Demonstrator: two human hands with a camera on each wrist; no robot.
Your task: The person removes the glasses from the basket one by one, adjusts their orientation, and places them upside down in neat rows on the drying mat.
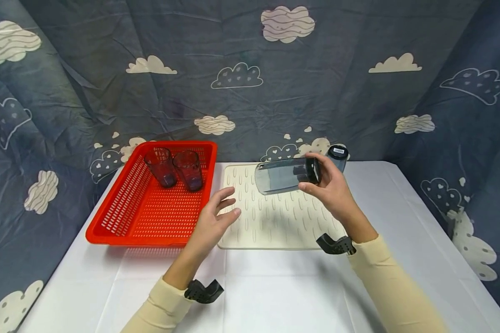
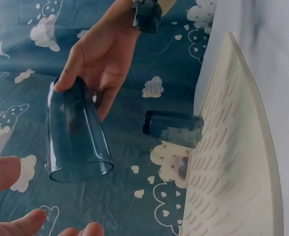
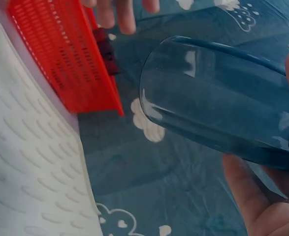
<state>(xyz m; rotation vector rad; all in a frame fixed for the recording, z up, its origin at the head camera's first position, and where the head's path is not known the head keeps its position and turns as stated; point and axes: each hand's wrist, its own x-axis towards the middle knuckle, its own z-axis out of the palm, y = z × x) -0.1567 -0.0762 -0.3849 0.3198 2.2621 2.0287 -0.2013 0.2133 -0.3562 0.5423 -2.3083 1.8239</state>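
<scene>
In the head view my right hand point(image 1: 331, 189) grips a blue-tinted drinking glass point(image 1: 279, 176) by its thick dark base. The glass lies nearly sideways in the air above the cream drying mat point(image 1: 254, 231), its mouth toward my left hand. My left hand point(image 1: 214, 217) is held near the basket's right edge with fingers spread and nothing in them. A gap separates it from the glass. A second blue glass point(image 1: 337, 158) stands upside down at the mat's far right corner. The left wrist view shows the held glass point(image 2: 78, 132) with my right thumb along its side.
A red perforated basket point(image 1: 150, 238) stands on the left of the white-covered table point(image 1: 275, 291). Two glasses, one point(image 1: 160, 169) beside another point(image 1: 188, 171), lean inside its far end. A dark cloth point(image 1: 241, 37) with a cloud print hangs behind and on both sides.
</scene>
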